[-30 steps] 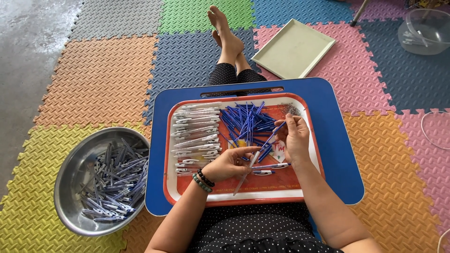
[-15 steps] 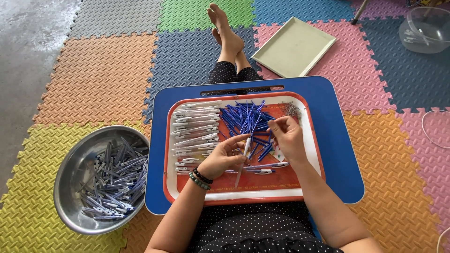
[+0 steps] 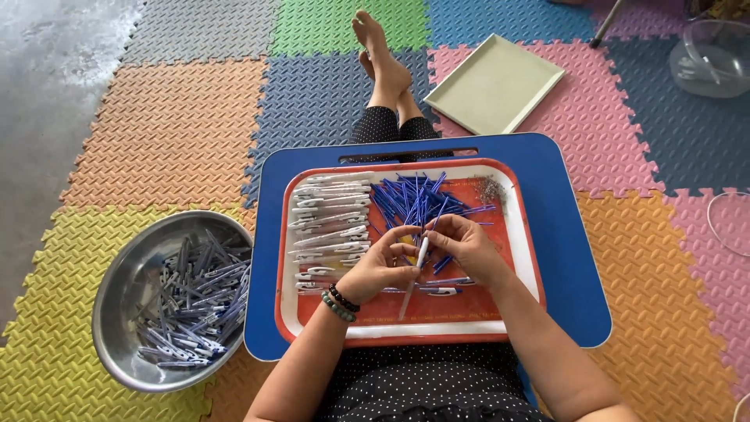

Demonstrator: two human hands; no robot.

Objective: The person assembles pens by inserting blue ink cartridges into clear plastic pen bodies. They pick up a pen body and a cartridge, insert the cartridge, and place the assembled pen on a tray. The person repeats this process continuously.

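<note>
Pinching pen between left hand and right hand fingers over tray; loose grip risked drop into refills.

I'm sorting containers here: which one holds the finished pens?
The round metal bowl on the yellow mat, left of the blue lap table. The pale square tray lies bare; the clear bowl holds almost nothing.

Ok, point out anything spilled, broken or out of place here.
Nothing stands out. Pen parts lie sorted on the red tray, more fill the metal bowl, and both hands meet on one pen.
</note>
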